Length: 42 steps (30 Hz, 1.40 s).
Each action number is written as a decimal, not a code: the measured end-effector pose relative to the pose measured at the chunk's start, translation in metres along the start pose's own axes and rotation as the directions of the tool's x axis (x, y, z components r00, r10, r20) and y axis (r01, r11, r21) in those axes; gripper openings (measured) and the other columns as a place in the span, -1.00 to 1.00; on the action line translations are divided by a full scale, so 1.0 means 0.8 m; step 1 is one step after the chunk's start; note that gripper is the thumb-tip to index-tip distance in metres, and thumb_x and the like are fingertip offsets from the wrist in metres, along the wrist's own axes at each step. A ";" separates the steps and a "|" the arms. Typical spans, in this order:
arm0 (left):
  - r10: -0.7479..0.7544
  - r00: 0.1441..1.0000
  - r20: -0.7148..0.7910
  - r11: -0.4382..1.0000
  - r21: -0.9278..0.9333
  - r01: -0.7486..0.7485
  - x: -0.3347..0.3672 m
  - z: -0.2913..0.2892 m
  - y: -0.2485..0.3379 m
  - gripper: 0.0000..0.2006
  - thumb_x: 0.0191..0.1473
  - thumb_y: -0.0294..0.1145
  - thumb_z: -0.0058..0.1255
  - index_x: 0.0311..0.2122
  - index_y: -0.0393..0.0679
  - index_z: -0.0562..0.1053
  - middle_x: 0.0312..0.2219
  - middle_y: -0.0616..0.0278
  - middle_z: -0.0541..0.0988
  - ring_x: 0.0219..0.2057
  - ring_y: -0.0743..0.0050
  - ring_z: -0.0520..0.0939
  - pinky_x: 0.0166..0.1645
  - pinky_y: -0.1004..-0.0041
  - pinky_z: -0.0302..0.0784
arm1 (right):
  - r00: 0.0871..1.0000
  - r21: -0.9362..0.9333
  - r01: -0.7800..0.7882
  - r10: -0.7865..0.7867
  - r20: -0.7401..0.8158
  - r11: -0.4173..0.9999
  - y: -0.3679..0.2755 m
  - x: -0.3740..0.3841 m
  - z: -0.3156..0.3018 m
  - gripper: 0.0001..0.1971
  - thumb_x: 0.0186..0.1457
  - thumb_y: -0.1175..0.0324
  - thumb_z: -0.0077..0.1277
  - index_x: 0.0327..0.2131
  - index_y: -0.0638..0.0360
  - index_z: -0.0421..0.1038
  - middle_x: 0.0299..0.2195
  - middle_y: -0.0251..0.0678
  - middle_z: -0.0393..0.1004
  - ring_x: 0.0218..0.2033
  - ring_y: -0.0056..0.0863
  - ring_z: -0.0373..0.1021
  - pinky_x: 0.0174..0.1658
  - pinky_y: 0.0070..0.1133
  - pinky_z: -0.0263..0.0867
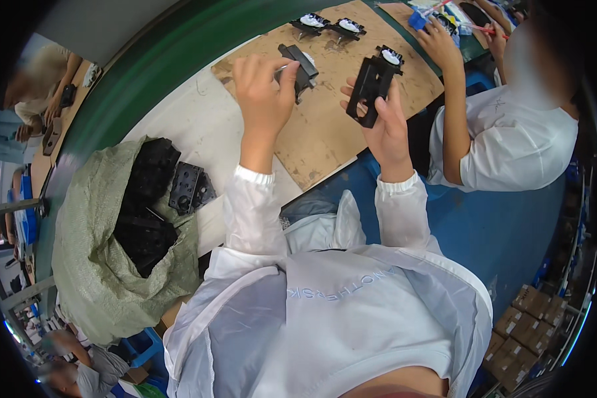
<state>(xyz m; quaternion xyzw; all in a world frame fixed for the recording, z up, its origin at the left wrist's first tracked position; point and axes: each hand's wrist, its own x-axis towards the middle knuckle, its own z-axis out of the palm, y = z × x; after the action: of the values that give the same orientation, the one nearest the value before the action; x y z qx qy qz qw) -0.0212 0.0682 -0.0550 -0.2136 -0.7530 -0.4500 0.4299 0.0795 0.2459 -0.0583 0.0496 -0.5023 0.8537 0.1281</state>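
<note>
My right hand grips a long black plastic housing with a round hole at its near end, tilted above the board. Just beyond its far end shows a black part with a white disc; whether the two are joined I cannot tell. My left hand has thumb and forefinger pinched together around something thin and light, too small to name. Right beside those fingertips is another black plastic housing, a bit of white showing behind it. Whether the fingers touch this housing is unclear.
Two black parts with white discs lie at the board's far edge. On the left, a woven sack holds several black housings. A co-worker in a white top sits close on the right, hands on other parts. Cartons are stacked lower right.
</note>
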 end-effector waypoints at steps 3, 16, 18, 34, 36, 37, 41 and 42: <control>-0.075 0.995 -0.058 0.976 -0.208 0.062 0.017 -0.031 0.017 -0.73 0.16 -0.22 0.03 -0.47 -0.19 0.47 -0.58 0.34 0.39 -0.54 0.44 0.34 -0.35 0.51 0.33 | 0.996 -0.026 0.040 -0.037 0.076 0.999 0.009 0.015 0.029 -0.36 0.27 0.16 -0.16 0.32 0.04 -0.17 0.08 0.06 0.28 0.05 -0.11 0.35 0.03 -0.34 0.36; -0.667 0.741 0.077 0.542 -0.633 0.553 0.036 -0.076 0.037 -0.62 0.36 -0.11 -0.31 -0.45 -0.13 0.31 -0.57 0.36 0.37 -0.58 0.69 0.31 -0.47 0.62 0.26 | 0.947 -0.199 0.057 0.010 0.321 0.978 0.028 0.026 0.128 -0.33 0.33 -0.01 -0.28 0.33 0.12 -0.20 0.05 -0.07 0.23 -0.04 -0.29 0.32 -0.08 -0.43 0.36; -0.659 0.748 0.074 0.550 -0.631 0.547 0.036 -0.078 0.036 -0.62 0.36 -0.12 -0.31 -0.45 -0.13 0.31 -0.57 0.36 0.38 -0.58 0.68 0.31 -0.48 0.62 0.27 | 0.947 -0.194 0.042 0.023 0.321 0.980 0.028 0.026 0.131 -0.34 0.34 -0.01 -0.29 0.33 0.12 -0.20 0.05 -0.08 0.23 -0.05 -0.30 0.32 -0.10 -0.44 0.37; -0.669 0.741 0.052 0.613 -0.524 0.591 0.027 -0.070 0.030 -0.63 0.35 -0.17 -0.29 -0.43 -0.19 0.34 -0.55 0.29 0.42 -0.56 0.60 0.35 -0.45 0.56 0.32 | 0.957 -0.312 0.007 0.085 0.278 0.950 0.032 0.028 0.137 -0.39 0.36 0.02 -0.37 0.33 0.12 -0.17 0.09 -0.11 0.19 -0.06 -0.35 0.30 -0.13 -0.50 0.35; -0.657 0.753 0.037 0.645 -0.490 0.587 0.024 -0.067 0.026 -0.64 0.34 -0.18 -0.28 -0.43 -0.21 0.35 -0.55 0.28 0.43 -0.55 0.57 0.35 -0.41 0.53 0.33 | 0.956 -0.339 0.002 0.097 0.275 0.941 0.032 0.029 0.135 -0.41 0.37 0.05 -0.39 0.33 0.13 -0.16 0.09 -0.10 0.19 -0.06 -0.36 0.30 -0.11 -0.51 0.34; -0.651 0.759 0.029 0.660 -0.472 0.584 0.023 -0.067 0.026 -0.64 0.34 -0.18 -0.28 -0.42 -0.22 0.35 -0.55 0.27 0.44 -0.54 0.55 0.35 -0.39 0.51 0.34 | 0.956 -0.352 0.000 0.103 0.274 0.936 0.032 0.029 0.134 -0.42 0.38 0.06 -0.40 0.32 0.14 -0.16 0.09 -0.09 0.19 -0.06 -0.37 0.30 -0.11 -0.51 0.33; -0.638 0.770 0.012 0.688 -0.440 0.577 0.019 -0.066 0.025 -0.64 0.33 -0.18 -0.27 -0.42 -0.24 0.36 -0.53 0.25 0.45 -0.52 0.52 0.35 -0.35 0.48 0.35 | 0.931 -0.412 -0.021 0.168 0.324 0.911 0.038 0.031 0.128 -0.44 0.38 0.10 -0.42 0.32 0.16 -0.16 0.10 -0.09 0.18 -0.05 -0.39 0.29 -0.05 -0.52 0.29; -0.633 0.774 0.009 0.697 -0.429 0.575 0.018 -0.067 0.024 -0.64 0.32 -0.19 -0.26 -0.42 -0.25 0.36 -0.53 0.24 0.46 -0.52 0.52 0.35 -0.33 0.48 0.35 | 0.922 -0.431 -0.026 0.189 0.338 0.902 0.038 0.032 0.128 -0.45 0.39 0.11 -0.43 0.32 0.16 -0.16 0.10 -0.08 0.18 -0.05 -0.40 0.29 -0.03 -0.52 0.27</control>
<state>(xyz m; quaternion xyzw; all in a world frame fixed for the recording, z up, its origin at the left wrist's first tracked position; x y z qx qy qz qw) 0.0092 0.0310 -0.0215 -0.0065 -0.6380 -0.7266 0.2549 0.0422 0.1466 -0.0285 0.1535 -0.6905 0.7068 -0.0100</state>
